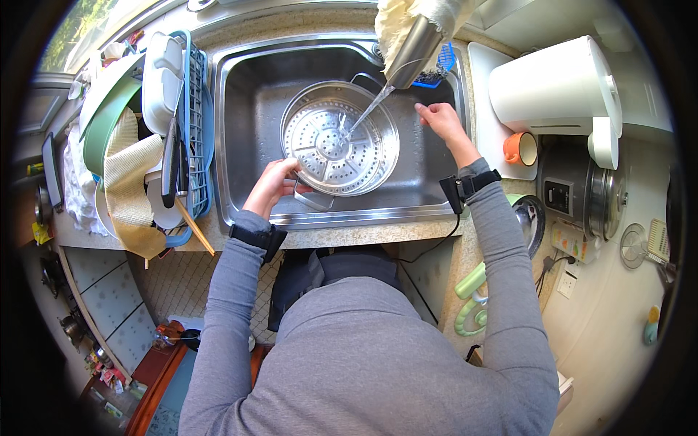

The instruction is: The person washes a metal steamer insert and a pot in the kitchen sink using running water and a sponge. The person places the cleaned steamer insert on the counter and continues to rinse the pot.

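Observation:
A round stainless steel steamer pot (341,139) with a perforated bottom sits in the metal sink (245,98). Water runs from the faucet (415,52), which has a cream cloth (390,16) wrapped around it, onto the perforated bottom. My left hand (275,184) grips the pot's near left rim, beside its wire handle (315,203). My right hand (443,122) is raised over the sink's right side, apart from the pot, its fingers curled together; nothing shows in it.
At left stands a blue dish rack (199,131) with a knife (170,163), chopsticks (195,226) and bowls. A blue basket (446,59) with a scouring pad is at the sink's back right corner. Right of the sink are an orange mug (519,149), a white appliance (545,90) and a steel cooker (567,191).

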Action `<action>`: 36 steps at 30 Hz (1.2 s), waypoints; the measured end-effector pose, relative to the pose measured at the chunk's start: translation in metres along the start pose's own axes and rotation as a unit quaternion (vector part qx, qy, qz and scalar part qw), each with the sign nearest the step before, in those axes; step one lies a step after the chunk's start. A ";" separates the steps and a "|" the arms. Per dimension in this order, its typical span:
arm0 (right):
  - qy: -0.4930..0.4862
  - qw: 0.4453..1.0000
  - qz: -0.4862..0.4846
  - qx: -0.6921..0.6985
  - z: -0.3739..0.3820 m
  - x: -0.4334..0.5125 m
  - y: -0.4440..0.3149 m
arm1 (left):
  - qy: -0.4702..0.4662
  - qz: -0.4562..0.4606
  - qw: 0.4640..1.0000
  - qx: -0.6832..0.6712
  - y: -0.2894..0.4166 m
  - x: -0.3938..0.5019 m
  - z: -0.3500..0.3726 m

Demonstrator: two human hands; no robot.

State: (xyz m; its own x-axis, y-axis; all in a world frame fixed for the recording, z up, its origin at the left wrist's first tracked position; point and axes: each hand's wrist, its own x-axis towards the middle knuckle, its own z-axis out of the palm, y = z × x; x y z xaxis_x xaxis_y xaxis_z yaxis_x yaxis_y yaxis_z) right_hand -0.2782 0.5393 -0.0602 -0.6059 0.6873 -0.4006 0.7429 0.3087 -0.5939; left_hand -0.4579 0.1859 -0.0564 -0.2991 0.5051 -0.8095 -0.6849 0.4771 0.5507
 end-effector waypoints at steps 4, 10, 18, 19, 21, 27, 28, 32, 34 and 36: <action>0.006 1.000 -0.014 -0.015 -0.014 0.000 -0.007 | 0.016 0.002 0.999 0.040 0.002 -0.003 0.011; -0.082 0.996 0.001 -0.029 0.011 -0.008 0.003 | 0.070 0.082 0.990 0.085 0.003 -0.010 0.026; -0.108 0.992 -0.035 -0.046 0.024 -0.015 -0.003 | 0.181 0.138 0.974 0.013 -0.004 -0.004 0.025; -0.100 0.993 -0.035 -0.046 0.020 -0.015 -0.004 | 0.182 0.139 0.973 0.009 -0.004 -0.003 0.024; -0.071 0.995 -0.039 -0.051 0.010 -0.014 -0.007 | 0.201 0.150 0.968 0.005 -0.006 -0.002 0.024; -0.049 0.985 -0.078 -0.146 -0.036 -0.014 -0.022 | 0.266 0.249 0.928 0.072 -0.012 0.002 0.017; -0.070 0.980 -0.085 -0.164 -0.047 -0.016 -0.026 | 0.263 0.250 0.928 0.080 -0.011 0.001 0.015; -0.118 0.969 -0.093 -0.196 -0.086 -0.018 -0.048 | 0.214 0.198 0.955 0.062 0.003 -0.007 0.007; -0.138 0.976 -0.064 -0.157 -0.104 -0.015 -0.059 | 0.180 0.156 0.969 0.060 0.010 -0.012 0.005; -0.095 0.981 -0.074 -0.149 -0.115 -0.006 -0.066 | 0.147 0.093 0.983 0.055 0.016 -0.016 0.003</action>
State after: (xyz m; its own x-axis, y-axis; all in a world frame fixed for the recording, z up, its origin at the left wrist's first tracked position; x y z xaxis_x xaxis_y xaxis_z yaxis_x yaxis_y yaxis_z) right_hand -0.2907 0.5903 0.0621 -0.7348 0.4940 -0.4648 0.6755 0.5944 -0.4362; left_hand -0.4615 0.1875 -0.0339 -0.6028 0.3683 -0.7078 -0.5291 0.4795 0.7001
